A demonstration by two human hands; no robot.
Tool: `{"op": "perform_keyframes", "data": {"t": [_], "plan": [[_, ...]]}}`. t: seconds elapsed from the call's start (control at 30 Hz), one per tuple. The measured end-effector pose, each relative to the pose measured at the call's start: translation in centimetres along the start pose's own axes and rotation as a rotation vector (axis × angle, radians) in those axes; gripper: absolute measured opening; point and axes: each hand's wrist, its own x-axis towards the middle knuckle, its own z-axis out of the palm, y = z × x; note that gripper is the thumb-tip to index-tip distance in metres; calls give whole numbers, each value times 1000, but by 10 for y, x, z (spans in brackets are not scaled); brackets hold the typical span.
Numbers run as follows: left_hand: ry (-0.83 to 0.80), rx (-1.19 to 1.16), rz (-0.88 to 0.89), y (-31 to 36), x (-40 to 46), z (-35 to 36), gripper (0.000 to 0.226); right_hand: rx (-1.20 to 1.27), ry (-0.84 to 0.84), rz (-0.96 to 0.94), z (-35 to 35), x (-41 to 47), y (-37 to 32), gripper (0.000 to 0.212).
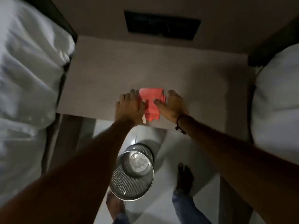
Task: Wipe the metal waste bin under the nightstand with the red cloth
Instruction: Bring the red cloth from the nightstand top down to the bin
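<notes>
A folded red cloth [151, 102] lies on the nightstand top [113, 73] near its front edge. My left hand [130, 107] rests palm down on the cloth's left side, fingers spread. My right hand [171, 105] presses flat on its right side, a dark band on the wrist. Neither hand has closed around the cloth. The round metal mesh waste bin [131, 173] stands upright on the pale floor in front of the nightstand, below my arms, its inside bare and shiny.
A bed with white bedding [27, 78] fills the left side and another white bed [278, 97] the right. A dark panel [161, 25] sits in the wall behind the nightstand. My bare feet [184, 178] stand on the floor beside the bin.
</notes>
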Motion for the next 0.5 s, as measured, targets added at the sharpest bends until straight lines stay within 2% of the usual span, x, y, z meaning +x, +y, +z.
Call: {"op": "perform_keyframes", "data": {"t": [0.1, 0.2, 0.3, 0.43, 0.5], "plan": [[53, -186, -106, 6, 17, 16, 49, 9, 65, -55, 22, 16, 8, 49], [12, -537, -371, 13, 11, 10, 42, 185, 57, 12, 31, 15, 7, 34], [-67, -961, -548, 20, -17, -6, 31, 445, -111, 216, 24, -6, 0, 27], [-224, -1151, -560, 17, -76, -25, 27, 773, -247, 390, 12, -80, 8, 22], [-354, -1289, -609, 11, -101, -30, 26, 903, -366, 447, 6, -117, 17, 28]]}}
